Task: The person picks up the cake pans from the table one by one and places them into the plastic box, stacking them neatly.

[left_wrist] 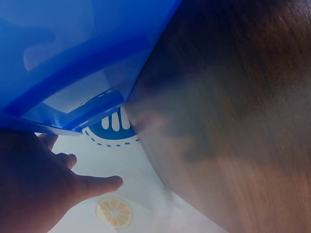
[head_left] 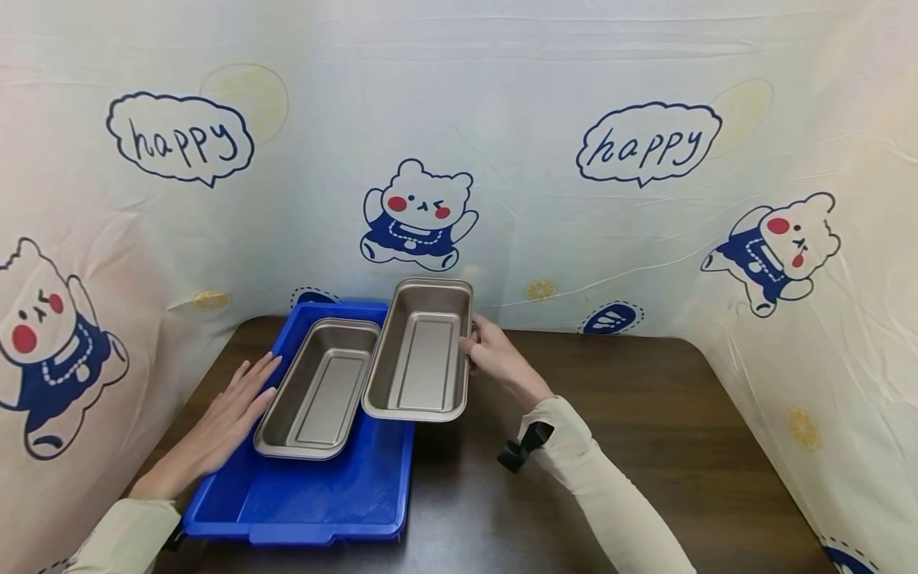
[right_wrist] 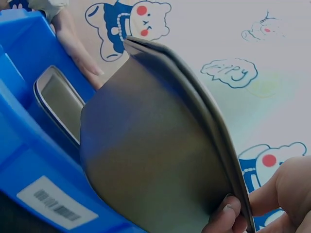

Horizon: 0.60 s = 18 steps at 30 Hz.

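Note:
A bronze-grey loaf pan is held up over the right side of a blue plastic bin. My right hand pinches its right rim between thumb and fingers. The right wrist view shows this raised pan tilted, with two close rim edges; I cannot tell whether a second pan is nested in it. Inside the bin another loaf pan sits at a slant. My left hand, fingers extended, lies along the bin's left side, its fingertips near that pan. In the left wrist view the left hand is beside the bin wall.
A dark brown wooden table carries the bin. A pale cloth with bear prints hangs at the back and both sides. The bin bears a barcode label. A black strap device is on my right wrist.

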Tool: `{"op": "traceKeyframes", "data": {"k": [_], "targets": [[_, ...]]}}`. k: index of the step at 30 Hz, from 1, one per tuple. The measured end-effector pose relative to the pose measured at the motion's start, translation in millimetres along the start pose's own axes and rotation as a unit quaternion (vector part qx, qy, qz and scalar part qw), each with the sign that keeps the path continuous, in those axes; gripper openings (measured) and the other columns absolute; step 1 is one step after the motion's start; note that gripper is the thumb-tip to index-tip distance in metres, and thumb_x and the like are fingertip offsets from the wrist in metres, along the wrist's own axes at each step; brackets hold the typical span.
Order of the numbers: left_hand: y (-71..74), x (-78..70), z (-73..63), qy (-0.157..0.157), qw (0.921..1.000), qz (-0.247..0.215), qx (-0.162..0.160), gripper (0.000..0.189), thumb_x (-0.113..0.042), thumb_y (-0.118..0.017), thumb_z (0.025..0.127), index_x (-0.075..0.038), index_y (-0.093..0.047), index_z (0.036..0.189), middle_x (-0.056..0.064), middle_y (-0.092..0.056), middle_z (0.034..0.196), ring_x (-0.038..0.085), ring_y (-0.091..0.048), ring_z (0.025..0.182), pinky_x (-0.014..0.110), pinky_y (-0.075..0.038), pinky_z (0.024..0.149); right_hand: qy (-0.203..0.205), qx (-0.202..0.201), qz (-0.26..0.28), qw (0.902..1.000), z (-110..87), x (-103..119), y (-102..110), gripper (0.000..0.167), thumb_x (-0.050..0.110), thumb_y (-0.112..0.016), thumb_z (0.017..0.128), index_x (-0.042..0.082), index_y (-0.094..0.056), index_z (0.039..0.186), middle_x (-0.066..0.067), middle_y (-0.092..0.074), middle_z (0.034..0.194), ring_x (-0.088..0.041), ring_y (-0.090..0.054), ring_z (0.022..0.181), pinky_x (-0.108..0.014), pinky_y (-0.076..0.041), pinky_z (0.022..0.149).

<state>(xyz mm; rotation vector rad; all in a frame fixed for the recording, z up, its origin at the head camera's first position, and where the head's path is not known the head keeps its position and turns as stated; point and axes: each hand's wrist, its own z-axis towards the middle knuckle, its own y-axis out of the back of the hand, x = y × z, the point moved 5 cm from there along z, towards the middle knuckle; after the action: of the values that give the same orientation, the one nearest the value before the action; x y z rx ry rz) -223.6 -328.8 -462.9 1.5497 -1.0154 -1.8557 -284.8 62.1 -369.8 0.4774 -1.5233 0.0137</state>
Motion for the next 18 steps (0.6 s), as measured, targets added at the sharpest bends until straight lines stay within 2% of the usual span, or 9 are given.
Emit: {"op": "traceKeyframes", "data": {"k": [6,14,18], "targets": [[-0.7,1.1,0.3,0.002,1.0,-0.002,0.002,0.065,-0.041,-0.032,0.116,-0.016,-0.009,0.172,0.023,-0.002,0.176,0.05,0.015,0.158,0.085,0.011,0.11,0.003,0.0,0.036,0.9993,8.6,4.1,-19.7,0.045,-0.003,-0.046,0.107,-0.013,-0.04,0.151,-0.019,-0.061,0.087,-0.013,-0.053,0.063,-0.023,-0.044,0.055],[2.0,2.8,-3.5,-0.01,0.9998,-0.014,-0.003,0.062,-0.037,-0.031,0.117,-0.015,-0.01,0.172,0.021,-0.003,0.177,0.048,0.015,0.159,0.084,0.01,0.111,0.021,0.001,0.058,0.9981,21.9,3.7,-56.4,0.036,-0.004,-0.048,0.106,-0.015,-0.047,0.14,-0.007,-0.053,0.078,-0.01,-0.051,0.059,-0.023,-0.045,0.054],[2.0,2.3,-1.0,-0.013,0.9998,-0.016,-0.002,0.062,-0.037,-0.031,0.117,-0.015,-0.011,0.172,0.02,-0.004,0.177,0.047,0.014,0.159,0.084,0.009,0.111,0.018,-0.004,0.074,0.9971,27.9,1.4,-72.2,0.044,-0.004,-0.049,0.105,-0.014,-0.043,0.148,-0.007,-0.052,0.077,-0.011,-0.051,0.058,-0.022,-0.045,0.054]]}}
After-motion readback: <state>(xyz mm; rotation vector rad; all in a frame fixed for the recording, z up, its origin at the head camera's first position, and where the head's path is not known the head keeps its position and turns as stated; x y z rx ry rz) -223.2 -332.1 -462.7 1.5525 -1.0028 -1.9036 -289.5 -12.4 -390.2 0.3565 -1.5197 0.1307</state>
